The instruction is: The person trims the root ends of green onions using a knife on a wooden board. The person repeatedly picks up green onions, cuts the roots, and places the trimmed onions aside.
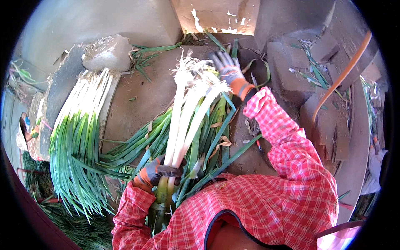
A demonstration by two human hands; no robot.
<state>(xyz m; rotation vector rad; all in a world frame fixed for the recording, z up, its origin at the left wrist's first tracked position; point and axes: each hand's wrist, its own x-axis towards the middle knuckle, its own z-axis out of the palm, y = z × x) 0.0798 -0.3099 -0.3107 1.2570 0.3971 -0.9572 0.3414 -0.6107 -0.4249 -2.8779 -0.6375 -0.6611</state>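
In its dark-and-orange glove, my left hand (159, 173) is closed around the lower part of several thick green onion stalks (176, 134). Their white shanks point away from me, and their shaggy roots (187, 67) lie at the far end. My right hand (229, 68), gloved alike, is stretched out just right of the roots with its fingers extended and slightly blurred. Whether its fingertips touch a root is unclear. Beneath the held stalks spreads a loose pile of onions with green leaves (137, 140), some of them dry and brown.
On the left, a neat row of cleaned green onions (81, 125) lies with leaves hanging towards me, beside a rough block (107, 53). Cardboard pieces (325, 125) and an orange-brown curved strip (342, 76) stand at the right. Leaf scraps (143, 59) litter the far side.
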